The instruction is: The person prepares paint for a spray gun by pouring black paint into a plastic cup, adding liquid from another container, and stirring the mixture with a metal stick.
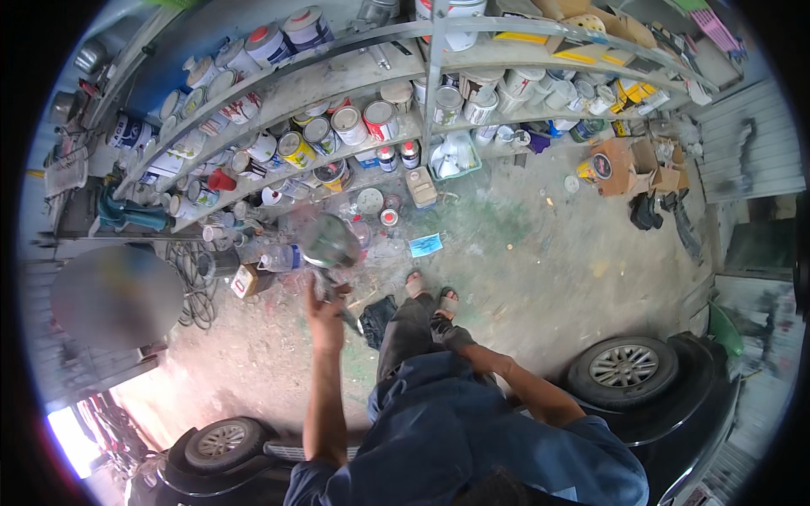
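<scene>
My left hand (324, 319) is raised in front of me, its fingers wrapped round the grip of what looks like a spray gun (344, 314). A round grey-green cup (331, 242) sits at the gun's far end, smeared by motion. My right hand (479, 357) is low by my right thigh, its fingers hidden against the dark trousers. On the floor between the gun and my legs lies a crumpled black plastic bag (379, 320). Clear plastic bottles (281, 257) stand just left of the cup, and a blue face mask (425, 245) lies to its right.
Metal shelves (337, 93) full of paint cans curve across the far side. A dark car with a wheel (623, 372) stands behind me on the right; another wheel (224, 442) shows lower left. Cardboard boxes (629, 164) sit far right. A coiled hose (196, 291) lies at left.
</scene>
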The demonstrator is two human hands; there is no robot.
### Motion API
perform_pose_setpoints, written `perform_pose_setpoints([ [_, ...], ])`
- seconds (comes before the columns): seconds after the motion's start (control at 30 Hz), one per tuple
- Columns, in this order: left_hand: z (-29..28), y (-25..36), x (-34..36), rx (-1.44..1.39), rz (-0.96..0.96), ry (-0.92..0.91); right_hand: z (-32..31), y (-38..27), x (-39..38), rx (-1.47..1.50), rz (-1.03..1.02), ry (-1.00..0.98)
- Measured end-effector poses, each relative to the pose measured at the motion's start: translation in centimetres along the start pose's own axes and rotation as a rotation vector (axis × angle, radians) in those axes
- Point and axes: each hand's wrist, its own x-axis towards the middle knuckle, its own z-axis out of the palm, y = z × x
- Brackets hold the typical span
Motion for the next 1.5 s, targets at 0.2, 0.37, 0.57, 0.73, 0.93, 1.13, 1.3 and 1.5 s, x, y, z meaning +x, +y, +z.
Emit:
perform_pose_setpoints([
  [0.2,4.5,-14.9,0.7,-0.490,-0.217,-0.084,-7.0,0.0,-2.0,0.055,0.018,0.066],
  [0.37,4.7,-21.1,-0.2,-0.556,-0.358,0.034,-9.4,-5.7,1.2,-0.313,-0.003,-0.096],
  [0.57,0.7,-24.0,-0.7,-0.394,-0.286,0.142,-14.7,-10.7,-1.1,-0.075,0.073,-0.231],
  [0.73,0.0,-25.5,4.6,-0.254,-0.191,0.204,-18.1,-10.1,4.4,-0.043,0.013,-0.330],
  [0.93,-2.2,-35.3,11.4,-0.108,-0.119,0.323,-20.7,-6.2,23.1,-0.240,-0.353,0.513],
  [1.13,-4.8,-47.6,19.7,-0.182,0.001,0.436,-16.4,1.3,41.8,-0.626,-0.457,0.469],
  [1.3,-9.6,-56.8,22.8,-0.106,0.199,0.579,-10.6,2.6,50.5,-0.714,-0.693,0.501],
  [1.5,-12.4,-60.1,20.8,0.131,0.132,0.844,-5.5,3.1,53.2,-0.834,-0.777,0.442],
])
